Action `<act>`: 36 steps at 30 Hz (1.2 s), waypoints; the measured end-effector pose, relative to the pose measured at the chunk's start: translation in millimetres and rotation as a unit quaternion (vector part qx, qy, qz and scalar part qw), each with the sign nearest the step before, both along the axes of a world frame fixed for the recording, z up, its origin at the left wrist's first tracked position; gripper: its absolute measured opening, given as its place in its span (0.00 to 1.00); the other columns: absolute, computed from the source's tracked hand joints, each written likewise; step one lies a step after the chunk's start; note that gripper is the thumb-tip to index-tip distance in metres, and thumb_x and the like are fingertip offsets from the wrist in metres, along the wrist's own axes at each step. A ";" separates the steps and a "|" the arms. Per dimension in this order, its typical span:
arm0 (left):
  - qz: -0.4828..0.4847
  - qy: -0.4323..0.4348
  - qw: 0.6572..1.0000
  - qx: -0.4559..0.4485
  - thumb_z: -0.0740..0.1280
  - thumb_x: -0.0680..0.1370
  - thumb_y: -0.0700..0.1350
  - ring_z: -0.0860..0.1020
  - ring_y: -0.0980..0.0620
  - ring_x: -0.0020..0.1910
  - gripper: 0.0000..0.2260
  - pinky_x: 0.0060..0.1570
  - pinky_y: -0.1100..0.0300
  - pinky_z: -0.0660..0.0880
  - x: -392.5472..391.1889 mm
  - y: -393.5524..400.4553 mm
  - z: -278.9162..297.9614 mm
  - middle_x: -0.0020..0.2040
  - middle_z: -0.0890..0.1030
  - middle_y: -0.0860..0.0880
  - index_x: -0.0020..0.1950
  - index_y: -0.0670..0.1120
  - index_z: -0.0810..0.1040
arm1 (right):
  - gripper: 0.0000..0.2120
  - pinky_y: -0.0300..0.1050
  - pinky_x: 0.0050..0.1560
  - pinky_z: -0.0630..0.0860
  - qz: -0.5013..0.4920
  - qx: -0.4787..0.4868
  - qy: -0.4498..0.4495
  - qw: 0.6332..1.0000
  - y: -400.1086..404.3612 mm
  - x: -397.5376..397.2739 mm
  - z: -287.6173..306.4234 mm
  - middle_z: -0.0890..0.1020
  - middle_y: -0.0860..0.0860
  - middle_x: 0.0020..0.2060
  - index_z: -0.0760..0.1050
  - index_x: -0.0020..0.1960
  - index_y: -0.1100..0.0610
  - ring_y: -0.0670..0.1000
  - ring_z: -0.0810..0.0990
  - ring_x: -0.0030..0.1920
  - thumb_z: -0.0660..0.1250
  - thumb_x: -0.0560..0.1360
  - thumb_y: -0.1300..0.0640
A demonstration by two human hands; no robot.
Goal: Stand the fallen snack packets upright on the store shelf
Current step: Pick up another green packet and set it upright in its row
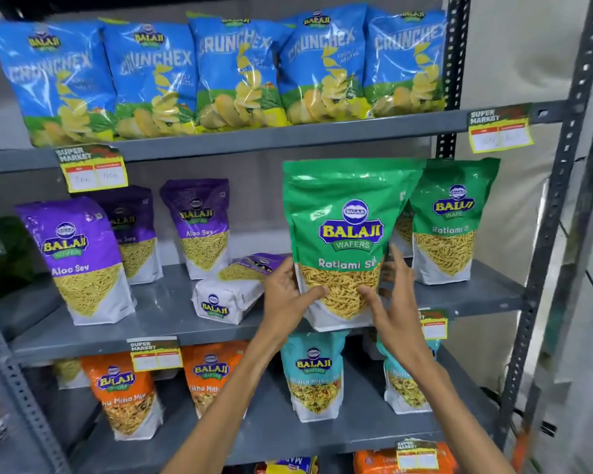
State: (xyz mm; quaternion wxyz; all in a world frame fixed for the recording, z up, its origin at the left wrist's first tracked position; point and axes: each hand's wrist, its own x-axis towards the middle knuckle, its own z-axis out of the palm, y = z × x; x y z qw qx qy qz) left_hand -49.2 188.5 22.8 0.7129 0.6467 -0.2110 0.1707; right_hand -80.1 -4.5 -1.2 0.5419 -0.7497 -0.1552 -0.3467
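Note:
A green Ratlami Sev packet (348, 234) stands upright at the front edge of the middle shelf (158, 313). My left hand (286, 295) holds its lower left side, thumb across the clear window. My right hand (392, 302) is against its lower right side with fingers spread. Just left of it a purple Aloo Sev packet (233, 289) lies fallen on its back, white base toward me. A second green packet (451, 220) stands upright to the right, with another partly hidden behind the held one.
Three purple Aloo Sev packets (77, 261) stand on the left of the middle shelf. Blue Crunchex bags (240, 70) fill the top shelf. Orange (127, 395) and teal packets (314, 374) stand on the shelf below. Metal uprights (548, 234) frame the right side.

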 end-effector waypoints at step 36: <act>0.420 0.214 0.861 0.192 0.72 0.75 0.54 0.82 0.41 0.53 0.14 0.62 0.41 0.78 88.3 190.9 0.0 0.52 0.84 0.42 0.52 0.45 0.81 | 0.31 0.59 0.65 0.78 0.166 0.001 0.402 0.900 174.3 131.7 7.7 0.79 0.56 0.62 0.74 0.69 0.55 0.56 0.80 0.59 0.62 0.77 0.33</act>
